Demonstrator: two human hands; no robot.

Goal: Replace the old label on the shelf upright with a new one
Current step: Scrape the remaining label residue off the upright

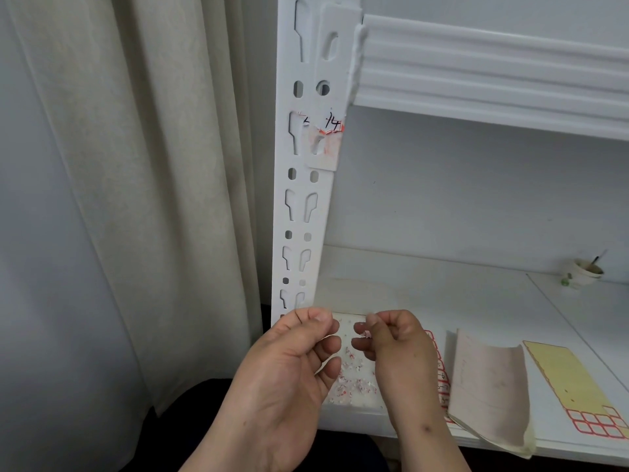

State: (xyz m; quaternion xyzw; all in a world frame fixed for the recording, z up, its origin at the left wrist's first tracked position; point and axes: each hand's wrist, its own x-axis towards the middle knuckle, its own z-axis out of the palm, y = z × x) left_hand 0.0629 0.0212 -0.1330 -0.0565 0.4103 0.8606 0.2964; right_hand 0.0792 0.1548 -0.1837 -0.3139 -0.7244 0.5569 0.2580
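Left hand [289,366] loosely curled, empty; right hand [391,338] pinching scrap; torn label [323,137] on upright [299,212].

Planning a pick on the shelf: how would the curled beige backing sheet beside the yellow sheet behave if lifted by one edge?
The curled beige backing sheet is probably floppy: it already bows up off the white shelf board, so it would likely sag from one edge. It looks thin and light, so a push may slide it towards the yellow label sheet. Its raised edge offers an easy grip.
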